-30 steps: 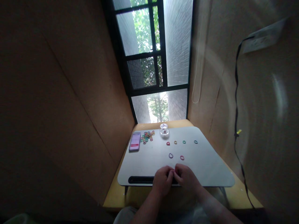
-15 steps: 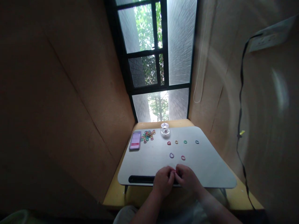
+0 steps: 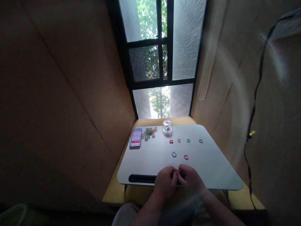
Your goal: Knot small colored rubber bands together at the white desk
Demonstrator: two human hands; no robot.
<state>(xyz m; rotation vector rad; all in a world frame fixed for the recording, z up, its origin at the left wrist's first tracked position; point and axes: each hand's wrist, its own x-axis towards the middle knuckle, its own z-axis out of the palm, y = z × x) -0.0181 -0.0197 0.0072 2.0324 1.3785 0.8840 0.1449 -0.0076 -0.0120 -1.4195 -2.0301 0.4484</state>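
My left hand [image 3: 166, 181] and my right hand [image 3: 190, 177] meet at the front edge of the white table [image 3: 145, 160], fingertips pinched together. A bit of a small red band [image 3: 177, 171] shows between them. Just beyond my hands lie a purple band [image 3: 174, 154] and a pink-red band [image 3: 186, 157]. Farther back is a row with a red band [image 3: 171, 141], an orange band [image 3: 179, 140], a green band [image 3: 188, 140] and a dark blue-grey band [image 3: 200, 141].
At the back left, a pile of coloured bands [image 3: 149, 133] lies beside a blurred phone-like object [image 3: 135, 138]. A clear container [image 3: 167, 130] stands at the back. The black slot [image 3: 142, 178] runs along the front edge. A black cable [image 3: 254, 103] hangs at the right.
The camera view has shifted slightly. My hands stay pinched together, drawn a little closer, and less of the red band shows between them. The bands on the table lie as before.
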